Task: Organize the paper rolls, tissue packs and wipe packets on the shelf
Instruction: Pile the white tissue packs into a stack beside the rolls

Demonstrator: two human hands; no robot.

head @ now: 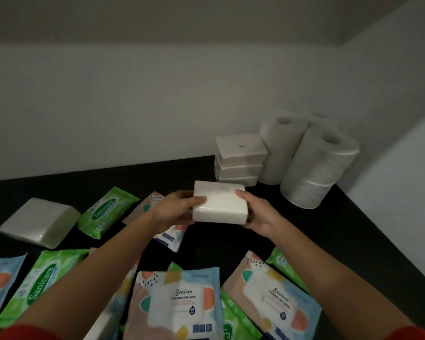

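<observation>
A white tissue pack (220,203) is held above the dark shelf (231,241). My left hand (174,212) grips its left end and my right hand (255,214) grips its right end. A stack of three white tissue packs (239,159) stands at the back, right of centre. White paper rolls (317,155) stand in the back right corner beside that stack. Another tissue pack (39,222) lies at the left. Green Sanicare wipe packets (106,209) and pastel Stalove wipe packets (177,303) lie scattered over the front of the shelf.
White walls (133,106) close the shelf at the back and on the right. A patch of bare dark shelf lies between the held pack and the front packets. More wipe packets lie at the far left (0,283) and right (272,298).
</observation>
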